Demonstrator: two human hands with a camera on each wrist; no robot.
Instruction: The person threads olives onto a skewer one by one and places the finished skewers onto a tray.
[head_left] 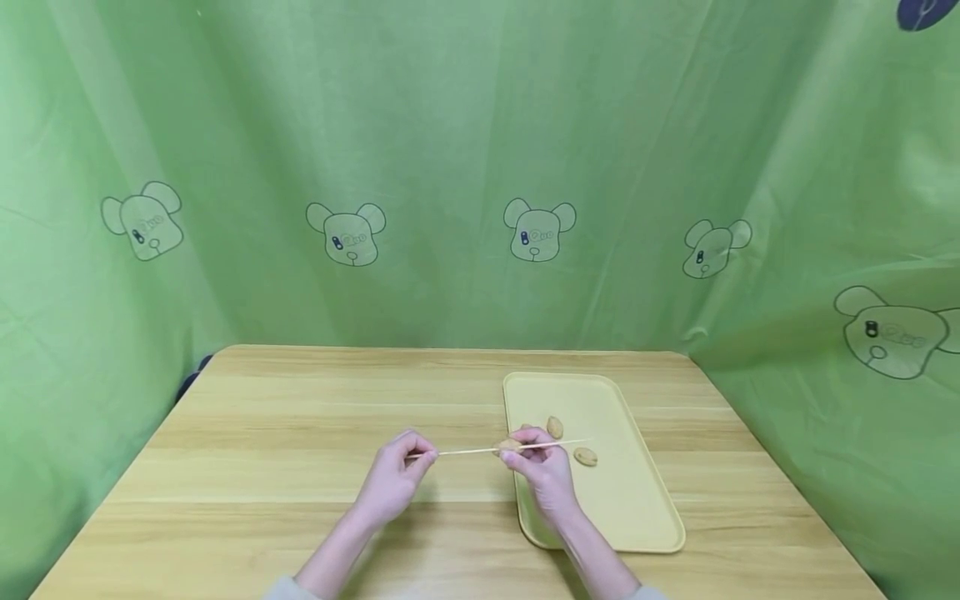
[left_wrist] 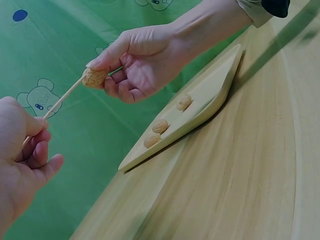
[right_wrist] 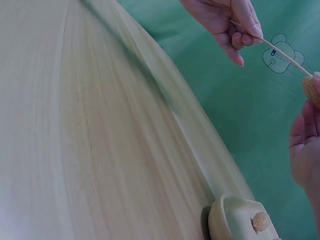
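Note:
My left hand (head_left: 396,473) pinches a thin wooden skewer (head_left: 467,452) near one end, between thumb and fingers. My right hand (head_left: 546,477) holds a tan, wrinkled ball (left_wrist: 95,77) in its fingertips, with the skewer running into it. In the head view, the skewer's far end shows again beyond the ball, past the right fingers. Both hands are raised over the table, the right one above the near-left part of a pale yellow tray (head_left: 630,508). Two similar balls, one nearer the back (head_left: 555,427) and one farther right (head_left: 585,457), lie in it; a third is partly hidden behind the right fingers.
The tray lies on the right half of a wood-grain table (head_left: 262,467). A green curtain (head_left: 442,167) printed with bear heads hangs behind the table and along both sides.

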